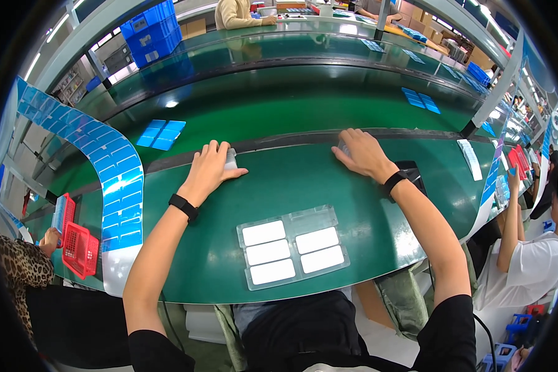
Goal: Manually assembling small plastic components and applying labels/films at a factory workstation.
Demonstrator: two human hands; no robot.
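My left hand is at the far edge of the green work surface, its fingers curled around a small translucent whitish piece and its thumb sticking out to the right. Across from it, my right hand curls over another translucent piece, mostly covered by the fingers. What kind of pieces these are, I cannot make out. Between my forearms lies a clear plastic tray. Its left column carries three white rectangular panels, its right column two more; bare plastic shows in the far right compartment.
A dark object sits beside my right wrist. Blue-printed sheet strips hang at left and right. Blue film pieces lie on the green conveyor belt beyond. Red baskets stand at left, near a co-worker's hand; another co-worker sits at right.
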